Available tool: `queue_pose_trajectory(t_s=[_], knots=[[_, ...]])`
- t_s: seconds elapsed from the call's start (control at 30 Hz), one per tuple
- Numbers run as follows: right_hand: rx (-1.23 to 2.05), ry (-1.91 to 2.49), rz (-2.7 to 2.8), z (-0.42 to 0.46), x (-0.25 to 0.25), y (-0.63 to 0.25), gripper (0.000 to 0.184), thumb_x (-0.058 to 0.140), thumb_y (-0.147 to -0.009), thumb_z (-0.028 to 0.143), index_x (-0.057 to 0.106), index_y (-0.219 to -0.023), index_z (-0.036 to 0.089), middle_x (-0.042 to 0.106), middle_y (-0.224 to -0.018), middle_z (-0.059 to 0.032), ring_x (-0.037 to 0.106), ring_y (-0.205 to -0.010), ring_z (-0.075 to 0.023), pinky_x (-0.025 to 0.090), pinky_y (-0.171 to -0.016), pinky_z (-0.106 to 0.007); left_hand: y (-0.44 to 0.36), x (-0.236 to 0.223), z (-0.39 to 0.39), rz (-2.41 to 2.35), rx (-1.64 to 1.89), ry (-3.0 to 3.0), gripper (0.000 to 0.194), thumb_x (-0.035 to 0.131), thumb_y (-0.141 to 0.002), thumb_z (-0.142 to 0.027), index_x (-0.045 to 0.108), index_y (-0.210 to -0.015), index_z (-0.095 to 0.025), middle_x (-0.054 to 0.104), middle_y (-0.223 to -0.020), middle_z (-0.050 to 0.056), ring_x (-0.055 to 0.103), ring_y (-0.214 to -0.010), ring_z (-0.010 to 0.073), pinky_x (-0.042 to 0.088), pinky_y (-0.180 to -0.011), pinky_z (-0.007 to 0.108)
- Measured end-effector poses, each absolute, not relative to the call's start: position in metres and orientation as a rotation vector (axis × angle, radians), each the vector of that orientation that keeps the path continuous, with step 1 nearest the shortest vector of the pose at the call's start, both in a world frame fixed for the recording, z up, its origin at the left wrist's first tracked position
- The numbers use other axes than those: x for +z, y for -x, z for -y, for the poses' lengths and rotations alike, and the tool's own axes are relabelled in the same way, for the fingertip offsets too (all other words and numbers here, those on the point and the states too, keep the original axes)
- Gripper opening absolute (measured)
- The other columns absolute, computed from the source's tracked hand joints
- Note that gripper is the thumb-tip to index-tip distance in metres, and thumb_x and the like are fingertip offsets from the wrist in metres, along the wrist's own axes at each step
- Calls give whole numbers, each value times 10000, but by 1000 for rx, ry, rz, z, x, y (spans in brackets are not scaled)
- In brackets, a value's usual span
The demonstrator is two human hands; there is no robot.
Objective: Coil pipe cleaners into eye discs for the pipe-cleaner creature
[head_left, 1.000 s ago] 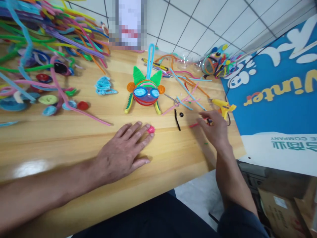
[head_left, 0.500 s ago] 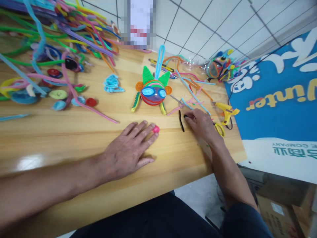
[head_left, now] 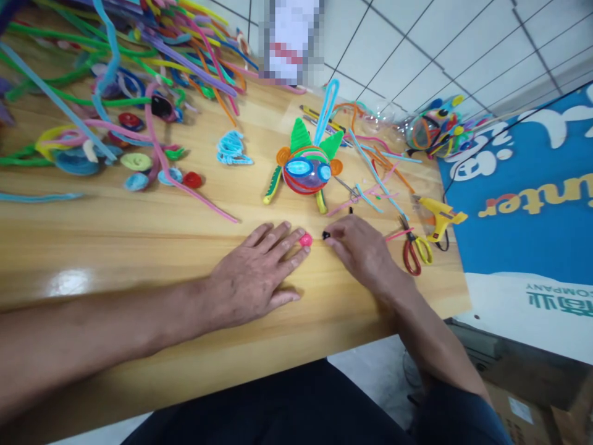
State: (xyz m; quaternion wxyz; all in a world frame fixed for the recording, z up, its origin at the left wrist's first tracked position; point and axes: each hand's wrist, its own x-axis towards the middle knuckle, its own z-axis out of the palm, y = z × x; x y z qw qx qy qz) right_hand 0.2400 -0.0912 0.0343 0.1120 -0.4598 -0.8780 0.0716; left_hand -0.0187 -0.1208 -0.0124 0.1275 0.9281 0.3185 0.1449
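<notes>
My left hand (head_left: 254, 278) lies flat on the wooden table with its fingers spread. Its fingertips touch a small round pink piece (head_left: 306, 239). Just right of that, my right hand (head_left: 365, 253) pinches a small black piece (head_left: 326, 235) between thumb and finger, apart from the pink one. Behind the right hand shows the tip of a black strip (head_left: 351, 211); the rest is hidden. Beyond both hands stands a colourful figure (head_left: 303, 179) with green ears, blue eyes, orange coils at the sides, yellow-green legs and a light-blue loop on top.
Scissors (head_left: 411, 250) and a yellow glue gun (head_left: 440, 217) lie to the right. Fuzzy craft stems (head_left: 152, 117) and coiled pieces crowd the left. A light-blue bent stem bundle (head_left: 233, 148) sits left of the figure. Another colourful piece (head_left: 435, 127) stands at the back right.
My right hand has moved left with the black piece, close to the pink one, and now covers most of the black strip. The scissors show more fully. The left hand stays on the pink piece.
</notes>
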Motion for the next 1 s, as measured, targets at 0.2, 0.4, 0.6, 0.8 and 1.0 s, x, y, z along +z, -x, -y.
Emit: queue_pose_trajectory(t_s=[0.2,0.4,0.6,0.8,1.0], knots=[[41,1187,2723,89,16,-219,149,520,-1043,265,648,-1077,197,732,-973,-102,676,-938,-266,531,-822,-407,18,-13,121,-932,416,-2706,692,565,-978,-590,546,-1505,-141,438,-1625,190,372,-1510,426,285,-1226,582],[-11,1146,2730,89,14,-220,152,518,-1054,260,647,-1097,193,741,-989,-95,685,-956,-250,526,-828,-389,18,-14,121,-935,425,-2695,711,570,-969,-610,548,-1500,-138,456,-1612,193,380,-1506,424,275,-1228,575],[-31,1131,2742,90,15,-217,144,526,-1053,252,651,-1087,190,743,-979,-91,677,-927,-243,525,-809,-381,17,-16,121,-927,456,-2670,708,595,-962,-592,550,-1498,-132,455,-1609,208,372,-1510,425,266,-1230,581],[13,1128,2730,90,18,-216,135,539,-1042,242,642,-1104,181,749,-1000,-103,685,-935,-253,546,-811,-396,18,-16,121,-920,454,-2680,706,584,-967,-595,551,-1495,-128,450,-1611,213,371,-1510,428,270,-1230,583],[114,1102,2609,93,25,-218,140,592,-1005,228,619,-1133,179,738,-1034,-113,693,-951,-247,572,-802,-379,17,-17,120,-921,437,-2670,732,575,-967,-611,516,-1523,-140,400,-1641,215,350,-1525,427,258,-1235,589]])
